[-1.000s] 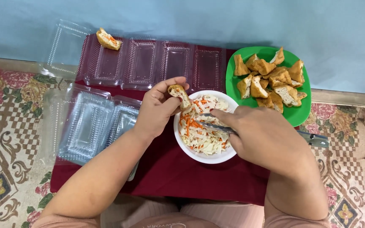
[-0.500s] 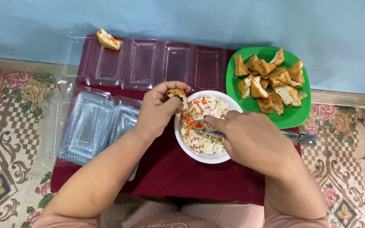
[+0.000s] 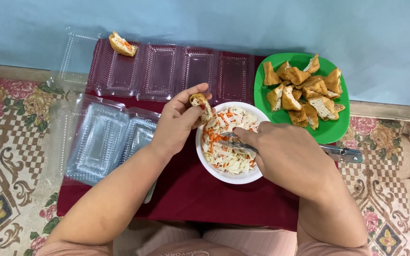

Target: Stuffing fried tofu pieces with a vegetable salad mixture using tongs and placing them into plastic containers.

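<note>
Two bare hands work over a white bowl [image 3: 204, 156] of shredded cabbage and carrot filling [image 3: 228, 137], which sits on a low table covered with a dark red cloth [image 3: 205, 194]. The left hand [image 3: 179, 121] is clamped on a piece of fried tofu [image 3: 202, 105], pinched between thumb and fingers and held just above the bowl's left rim. The right hand [image 3: 285, 154] is closed around a pair of metal tongs [image 3: 236, 142]; their tips lie in the filling, and the handle end sticks out past the hand toward the right. Whether the tips grip any filling cannot be told.

Just beyond the bowl, to its right, a green plate [image 3: 335, 130] carries a heap of fried tofu pieces [image 3: 304, 92]. Along the far edge of the cloth runs a row of open clear plastic boxes [image 3: 176, 73]; the leftmost one holds a single stuffed tofu [image 3: 122, 44]. A stack of clear plastic boxes [image 3: 98, 140] lies left of the left forearm, partly on the cloth. A patterned floral carpet [image 3: 10, 156] spreads on both sides, and a pale blue wall [image 3: 214, 21] stands behind
</note>
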